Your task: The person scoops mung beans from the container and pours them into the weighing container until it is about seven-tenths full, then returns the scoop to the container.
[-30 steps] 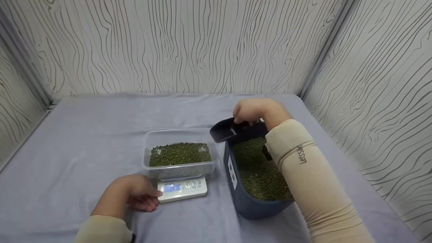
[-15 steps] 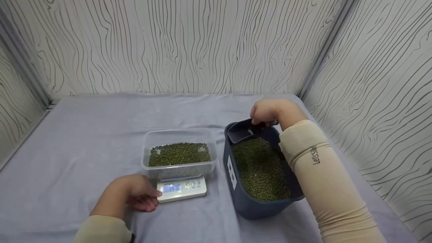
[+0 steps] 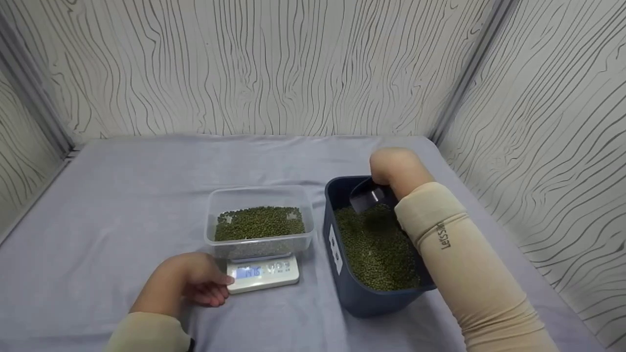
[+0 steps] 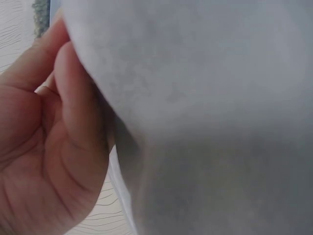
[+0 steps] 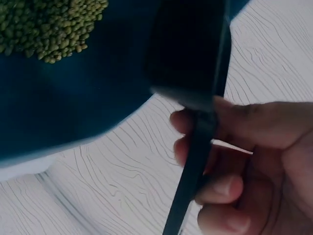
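In the head view my right hand is over the far end of a dark blue bin of green mung beans. It grips the handle of a black scoop, tilted just above the beans; the right wrist view shows fingers and thumb around the handle. My left hand holds the left front corner of a white kitchen scale, thumb at its edge; the fingertips' grip is partly hidden. A clear plastic box, partly filled with mung beans, stands on the scale, whose display is lit.
A pale lavender cloth covers the table. Wood-grain patterned panels rise behind and at both sides. The bin stands close to the right of the clear box. A white label is on the bin's left side.
My right hand has carried the scoop right, from over the bin's left rim to inside the bin, then lowered and tilted it toward the beans. The left hand and scale stay put.
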`<control>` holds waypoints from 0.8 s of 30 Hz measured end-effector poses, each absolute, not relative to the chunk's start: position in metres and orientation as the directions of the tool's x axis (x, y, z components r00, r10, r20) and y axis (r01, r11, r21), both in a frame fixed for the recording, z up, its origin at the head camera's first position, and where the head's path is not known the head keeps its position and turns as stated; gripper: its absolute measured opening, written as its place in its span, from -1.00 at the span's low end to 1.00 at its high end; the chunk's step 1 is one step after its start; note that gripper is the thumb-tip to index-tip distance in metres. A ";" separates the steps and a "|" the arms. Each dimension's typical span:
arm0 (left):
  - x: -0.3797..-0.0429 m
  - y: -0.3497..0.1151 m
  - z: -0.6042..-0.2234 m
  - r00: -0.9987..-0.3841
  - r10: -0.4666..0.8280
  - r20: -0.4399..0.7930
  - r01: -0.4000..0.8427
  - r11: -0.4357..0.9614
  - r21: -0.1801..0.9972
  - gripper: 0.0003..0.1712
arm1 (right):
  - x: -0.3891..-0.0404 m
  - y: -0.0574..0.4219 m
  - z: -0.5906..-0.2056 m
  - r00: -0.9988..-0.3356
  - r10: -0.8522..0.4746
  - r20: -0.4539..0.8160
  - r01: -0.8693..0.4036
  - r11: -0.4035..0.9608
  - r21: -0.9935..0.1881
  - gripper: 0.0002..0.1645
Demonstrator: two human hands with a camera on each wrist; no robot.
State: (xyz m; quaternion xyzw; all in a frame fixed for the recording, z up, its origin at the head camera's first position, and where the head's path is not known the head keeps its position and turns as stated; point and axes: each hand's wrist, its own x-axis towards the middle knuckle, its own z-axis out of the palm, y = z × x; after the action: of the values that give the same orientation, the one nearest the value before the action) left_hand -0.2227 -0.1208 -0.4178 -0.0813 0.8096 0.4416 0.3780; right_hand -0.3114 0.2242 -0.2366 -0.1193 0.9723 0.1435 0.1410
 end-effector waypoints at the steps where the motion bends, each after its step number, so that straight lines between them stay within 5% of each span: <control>1: -0.223 -0.121 -0.418 -0.701 0.204 -0.683 -0.465 0.596 0.655 -0.71 | -0.311 0.222 -0.238 -0.937 -0.163 -0.308 -0.249 0.932 0.263 -0.67; 13: -0.222 -0.120 -0.417 -0.701 0.204 -0.683 -0.463 0.598 0.654 -0.70 | -0.316 0.195 -0.271 -0.963 0.197 -0.184 0.098 0.892 0.441 -0.73; 24: -0.222 -0.120 -0.416 -0.702 0.203 -0.682 -0.464 0.596 0.655 -0.70 | -0.322 0.199 -0.292 -0.966 0.027 -0.258 -0.091 0.896 0.434 -0.67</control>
State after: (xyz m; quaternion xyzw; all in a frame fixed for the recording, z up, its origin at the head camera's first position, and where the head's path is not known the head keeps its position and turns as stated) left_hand -0.2222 -0.1200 -0.4157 -0.0808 0.8098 0.4419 0.3773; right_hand -0.3223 0.1988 -0.2918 -0.0166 0.9650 0.2272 0.1297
